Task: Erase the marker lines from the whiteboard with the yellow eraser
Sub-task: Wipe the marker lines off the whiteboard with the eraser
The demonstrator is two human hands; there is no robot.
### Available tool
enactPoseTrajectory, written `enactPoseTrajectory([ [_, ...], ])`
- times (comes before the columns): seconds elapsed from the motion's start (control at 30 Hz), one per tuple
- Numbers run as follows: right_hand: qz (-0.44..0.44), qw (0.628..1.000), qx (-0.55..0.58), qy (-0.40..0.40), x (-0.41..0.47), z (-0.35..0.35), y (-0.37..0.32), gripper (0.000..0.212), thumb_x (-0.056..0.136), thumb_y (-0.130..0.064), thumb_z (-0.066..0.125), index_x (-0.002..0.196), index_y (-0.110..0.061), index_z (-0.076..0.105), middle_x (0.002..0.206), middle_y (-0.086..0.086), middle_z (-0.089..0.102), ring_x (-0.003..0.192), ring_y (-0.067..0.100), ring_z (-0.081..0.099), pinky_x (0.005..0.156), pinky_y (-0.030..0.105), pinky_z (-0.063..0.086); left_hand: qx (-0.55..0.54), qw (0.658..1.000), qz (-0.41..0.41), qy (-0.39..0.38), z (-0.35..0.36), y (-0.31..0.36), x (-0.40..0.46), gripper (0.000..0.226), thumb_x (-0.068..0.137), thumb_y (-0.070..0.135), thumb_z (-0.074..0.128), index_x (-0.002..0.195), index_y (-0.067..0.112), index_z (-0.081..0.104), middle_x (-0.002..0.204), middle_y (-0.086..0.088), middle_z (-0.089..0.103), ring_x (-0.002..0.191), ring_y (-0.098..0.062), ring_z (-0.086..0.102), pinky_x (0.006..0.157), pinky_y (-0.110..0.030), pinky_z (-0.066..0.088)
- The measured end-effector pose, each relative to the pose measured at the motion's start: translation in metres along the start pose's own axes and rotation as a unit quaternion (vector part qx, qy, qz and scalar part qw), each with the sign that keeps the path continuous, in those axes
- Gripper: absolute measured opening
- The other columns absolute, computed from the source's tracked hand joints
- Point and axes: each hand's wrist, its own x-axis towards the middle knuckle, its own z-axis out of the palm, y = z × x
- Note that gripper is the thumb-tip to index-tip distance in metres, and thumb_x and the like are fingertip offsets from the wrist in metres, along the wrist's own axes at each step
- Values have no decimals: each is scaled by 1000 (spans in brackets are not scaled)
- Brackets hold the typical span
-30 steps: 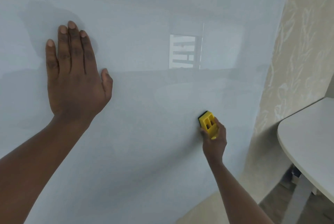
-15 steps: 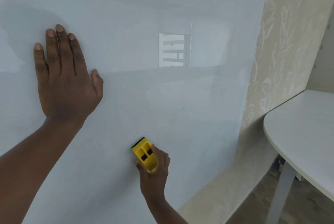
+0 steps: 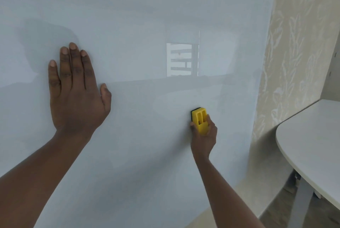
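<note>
Two hands meet the whiteboard point(image 3: 147, 16): the left hand point(image 3: 76, 91) lies flat, fingers spread, holding nothing; at its four o'clock the right hand point(image 3: 203, 135) clasps the yellow eraser point(image 3: 200, 120), long axis toward twelve. No marker lines show.

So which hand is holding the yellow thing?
The right hand grips the yellow eraser against the whiteboard; the left hand lies flat and empty.

Off to the right: beige wallpapered wall point(image 3: 294, 47) w/ pale leaf pattern, running floor to top. Lower right, white rounded table point(image 3: 312, 139) on a grey leg point(image 3: 301, 207), tabletop edge near the wall. Brownish floor point(image 3: 276, 215) below.
</note>
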Motion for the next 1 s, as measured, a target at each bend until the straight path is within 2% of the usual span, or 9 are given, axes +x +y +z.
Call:
enactPoseTrajectory([
  [0.13, 38, 999, -2, 35, 55, -6, -3, 62, 80, -39, 77, 136, -35, 49, 119, -14, 49, 123, 18, 52, 100, 30, 40, 13, 1000, -2, -1, 0, 0, 0, 71, 100, 35, 24, 158, 1, -1, 167, -23, 3, 157, -34, -1, 128, -47, -6],
  [0.27, 37, 998, -9, 55, 51, 4, -12, 63, 80, -40, 78, 136, -31, 51, 127, -2, 55, 125, 23, 51, 108, 41, 41, 24, 1000, -6, -1, 2, 1, 0, 72, 100, 35, 24, 158, 1, -1, 168, -23, 2, 157, -34, -2, 128, -46, -8],
  [0.4, -26, 999, 5, 31, -4, 25, -35, 64, 81, -38, 78, 138, -30, 51, 125, 1, 56, 123, 23, 51, 102, 34, 40, 30, 999, -10, -6, 0, 3, 1, 71, 101, 35, 22, 158, 0, -1, 168, -23, 3, 157, -34, -1, 129, -49, -1],
  [0.53, -62, 994, 45, -74, -68, 39, -64, 68, 77, -40, 78, 136, -47, 47, 123, -21, 50, 121, 4, 44, 93, 13, 37, 42, 999, -12, -12, -3, 4, -1, 69, 101, 33, 22, 158, -2, 4, 167, -24, 8, 157, -35, 3, 129, -48, 1],
  [0.6, -105, 984, 36, -139, -89, 42, -77, 70, 75, -33, 82, 135, -45, 48, 124, -26, 48, 122, 1, 41, 97, 18, 38, 42, 999, -8, -19, -7, 3, -3, 68, 101, 31, 24, 158, -2, 7, 167, -25, 10, 157, -36, 6, 129, -48, 5],
  [0.73, -273, 933, -7, -236, -94, 47, -108, 64, 76, -36, 80, 134, -30, 55, 125, -13, 55, 117, 5, 41, 100, 33, 38, 23, 997, 15, -68, -22, 2, -14, 69, 96, 23, 35, 156, -5, 17, 166, -25, 14, 156, -36, 12, 128, -51, 15],
  [0.87, -393, 861, -72, -314, -66, 54, -153, 62, 83, -51, 68, 138, -27, 51, 127, -2, 57, 118, 18, 45, 96, 32, 32, -16, 989, 89, -115, -43, -7, -40, 71, 82, 10, 52, 150, -6, 37, 161, -23, 31, 152, -35, 29, 123, -52, 28],
  [0.93, -453, 812, -104, -353, -53, 59, -173, 66, 82, -50, 70, 139, -24, 51, 128, 0, 57, 117, 23, 47, 97, 37, 35, -20, 978, 149, -142, -52, -13, -51, 70, 80, 13, 57, 145, -7, 44, 157, -23, 40, 148, -35, 37, 119, -53, 34],
  [1.0, -475, 773, -118, -404, -44, 64, -191, 71, 79, -49, 74, 141, -24, 49, 131, -1, 55, 120, 21, 44, 100, 33, 29, -28, 977, 141, -154, -63, -18, -54, 66, 85, 22, 56, 143, -8, 48, 152, -22, 47, 143, -36, 44, 116, -52, 39],
])
